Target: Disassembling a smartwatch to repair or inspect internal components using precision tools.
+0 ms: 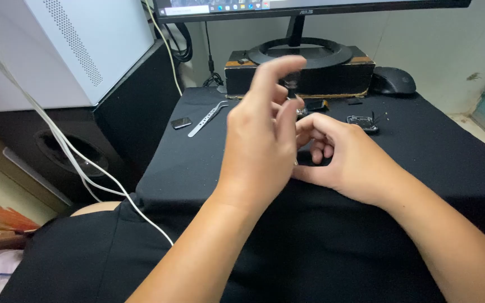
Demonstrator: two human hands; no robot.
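Note:
My left hand [262,140] is raised over the black cloth table [439,151], seen from its back. Its fingers are blurred, the index finger arched upward and the others bent. My right hand [346,160] rests on the cloth just right of it, fingers curled toward the left hand and thumb lying flat. Where the two hands' fingertips meet is hidden behind my left hand. A small metallic bit [301,113] shows just past the fingers, and I cannot tell whether either hand holds it. A small dark watch-like device [362,122] lies beyond my right hand.
Metal tweezers [206,119] and a small dark rectangular part [181,123] lie at the left. A monitor stand [298,53] sits on a dark box [237,73] at the back, with a black mouse [392,80] beside it. A white computer case [63,45], a black speaker [124,112] and white cable [85,168] are at the left.

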